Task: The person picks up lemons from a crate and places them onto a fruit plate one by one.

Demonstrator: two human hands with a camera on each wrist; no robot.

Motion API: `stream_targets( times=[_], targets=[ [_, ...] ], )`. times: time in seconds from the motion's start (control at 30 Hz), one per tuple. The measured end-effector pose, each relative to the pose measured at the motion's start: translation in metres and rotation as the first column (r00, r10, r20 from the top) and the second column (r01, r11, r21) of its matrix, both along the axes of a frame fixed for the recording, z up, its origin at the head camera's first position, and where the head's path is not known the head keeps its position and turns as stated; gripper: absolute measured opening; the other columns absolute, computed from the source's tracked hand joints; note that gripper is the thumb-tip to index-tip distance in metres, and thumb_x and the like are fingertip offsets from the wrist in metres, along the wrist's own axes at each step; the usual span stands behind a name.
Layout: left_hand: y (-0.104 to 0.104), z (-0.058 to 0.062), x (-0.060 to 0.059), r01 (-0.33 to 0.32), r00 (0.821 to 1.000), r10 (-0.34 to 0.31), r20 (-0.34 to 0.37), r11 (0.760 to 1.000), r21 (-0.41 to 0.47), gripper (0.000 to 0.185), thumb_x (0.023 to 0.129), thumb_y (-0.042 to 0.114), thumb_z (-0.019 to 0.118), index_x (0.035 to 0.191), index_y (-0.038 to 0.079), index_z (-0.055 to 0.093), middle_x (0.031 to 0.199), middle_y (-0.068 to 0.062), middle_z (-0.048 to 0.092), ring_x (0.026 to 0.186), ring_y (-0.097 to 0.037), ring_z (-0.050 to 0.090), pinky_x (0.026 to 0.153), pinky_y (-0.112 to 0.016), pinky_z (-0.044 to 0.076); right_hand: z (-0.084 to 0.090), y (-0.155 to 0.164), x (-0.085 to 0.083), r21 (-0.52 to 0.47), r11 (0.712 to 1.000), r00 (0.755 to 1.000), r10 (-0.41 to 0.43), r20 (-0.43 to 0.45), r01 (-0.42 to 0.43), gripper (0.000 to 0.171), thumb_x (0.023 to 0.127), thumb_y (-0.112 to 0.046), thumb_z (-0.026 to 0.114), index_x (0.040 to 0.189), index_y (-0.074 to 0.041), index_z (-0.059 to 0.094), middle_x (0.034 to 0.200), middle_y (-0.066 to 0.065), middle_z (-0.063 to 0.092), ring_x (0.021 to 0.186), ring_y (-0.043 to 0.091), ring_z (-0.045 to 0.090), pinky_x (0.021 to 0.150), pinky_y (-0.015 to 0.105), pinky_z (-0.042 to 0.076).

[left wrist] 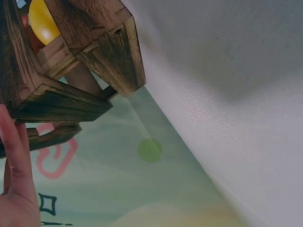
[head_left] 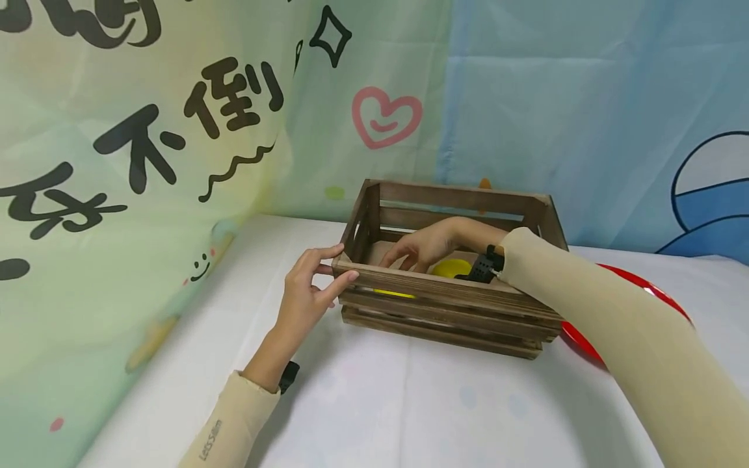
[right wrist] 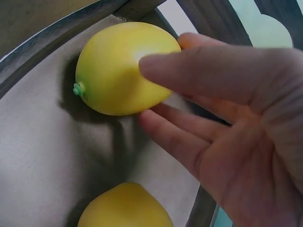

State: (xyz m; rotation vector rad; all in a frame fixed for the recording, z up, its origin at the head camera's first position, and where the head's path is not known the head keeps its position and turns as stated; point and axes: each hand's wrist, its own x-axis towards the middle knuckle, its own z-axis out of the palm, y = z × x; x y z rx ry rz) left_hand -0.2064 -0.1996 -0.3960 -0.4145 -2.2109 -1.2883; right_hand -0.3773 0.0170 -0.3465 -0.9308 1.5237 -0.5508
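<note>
Your right hand [right wrist: 251, 118] pinches the smooth yellow, plastic-looking lemon [right wrist: 118, 71] inside the brown slatted wooden crate [head_left: 445, 314] (your left hand [head_left: 307, 286] grips its corner); too shallow a fingertip hold could let the lemon slip.

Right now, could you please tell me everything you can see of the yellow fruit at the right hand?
The yellow fruit is oval, smooth and plastic-looking, greenish towards a small green nub at one end. It is inside the wooden crate, nub facing away from the right hand, whose thumb and fingers pinch it. Whether it is lifted is unclear.
</note>
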Motion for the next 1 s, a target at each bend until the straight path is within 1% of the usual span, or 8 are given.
stream_targets(
  times=[0.07,0.17,0.27,0.37,0.5,0.63,0.87,1.0],
  targets=[
    [0.001,-0.002,0.002,0.003,1.000,-0.003,0.009,1.000,0.002,0.042,0.084,0.012,0.078,0.123,0.005,0.062,0.114,-0.011,0.061,0.087,-0.024,0.064,0.043,-0.023,0.052,-0.003,0.000,0.002,0.010,1.000,0.999,0.002,0.045,-0.003,0.064,0.093,0.014,0.050,0.151,-0.007,0.033,0.158,0.013,0.025,0.133,0.029,0.047,0.100,0.042,0.049],
    [0.001,-0.004,0.006,0.009,1.000,-0.009,0.023,1.000,0.005,0.043,0.084,0.012,0.077,0.124,0.004,0.062,0.116,-0.012,0.060,0.088,-0.025,0.064,0.043,-0.023,0.052,-0.007,0.000,0.005,0.016,1.000,0.997,0.020,0.078,-0.022,0.063,0.095,0.009,0.052,0.152,-0.007,0.030,0.159,0.014,0.022,0.133,0.029,0.046,0.103,0.042,0.048],
    [0.000,-0.003,0.007,0.010,1.000,-0.011,0.023,1.000,0.010,0.042,0.085,0.011,0.077,0.123,0.004,0.062,0.117,-0.012,0.060,0.087,-0.024,0.065,0.043,-0.023,0.052,-0.007,-0.001,0.006,0.010,0.999,0.997,0.044,0.067,-0.045,0.065,0.096,0.002,0.056,0.153,-0.008,0.028,0.160,0.015,0.020,0.136,0.029,0.042,0.105,0.041,0.045],
    [-0.001,-0.001,0.006,0.010,1.000,-0.011,0.018,1.000,0.010,0.042,0.085,0.011,0.077,0.123,0.004,0.062,0.119,-0.011,0.060,0.086,-0.024,0.065,0.043,-0.023,0.052,-0.006,-0.002,0.005,0.012,0.999,0.997,0.047,0.066,-0.048,0.066,0.096,0.001,0.057,0.154,-0.009,0.028,0.161,0.014,0.017,0.137,0.030,0.040,0.106,0.042,0.045],
    [-0.001,0.002,0.003,0.009,1.000,-0.009,0.019,1.000,-0.001,0.042,0.086,0.013,0.076,0.123,0.004,0.061,0.121,-0.011,0.060,0.087,-0.023,0.064,0.044,-0.022,0.052,-0.002,-0.003,0.003,0.029,0.998,0.996,0.052,0.078,-0.054,0.066,0.095,0.000,0.059,0.153,-0.009,0.029,0.159,0.013,0.021,0.137,0.029,0.041,0.105,0.043,0.045],
    [-0.002,0.003,0.001,0.008,1.000,-0.008,0.004,1.000,-0.001,0.042,0.085,0.011,0.076,0.123,0.003,0.061,0.119,-0.013,0.060,0.086,-0.025,0.065,0.043,-0.022,0.052,0.002,-0.003,0.001,0.079,0.993,0.993,0.080,0.085,-0.087,0.067,0.093,0.001,0.062,0.152,-0.009,0.031,0.158,0.013,0.024,0.137,0.028,0.041,0.104,0.043,0.046],
    [-0.002,0.001,0.001,0.009,1.000,-0.009,-0.030,1.000,0.002,0.043,0.082,0.006,0.078,0.121,0.002,0.060,0.119,-0.014,0.061,0.084,-0.027,0.064,0.042,-0.021,0.051,0.006,0.000,0.003,0.218,0.971,0.995,0.093,0.034,-0.099,0.063,0.090,0.007,0.062,0.147,-0.010,0.040,0.158,0.014,0.024,0.141,0.030,0.033,0.105,0.041,0.045],
    [-0.001,-0.002,0.000,0.015,1.000,-0.015,-0.028,1.000,0.004,0.044,0.082,0.006,0.079,0.122,0.003,0.061,0.119,-0.014,0.061,0.084,-0.028,0.063,0.043,-0.021,0.051,0.005,0.002,0.004,0.243,0.962,0.992,0.118,0.037,-0.123,0.063,0.090,0.010,0.059,0.147,-0.009,0.039,0.159,0.015,0.020,0.143,0.029,0.030,0.106,0.040,0.044]
  ],
)
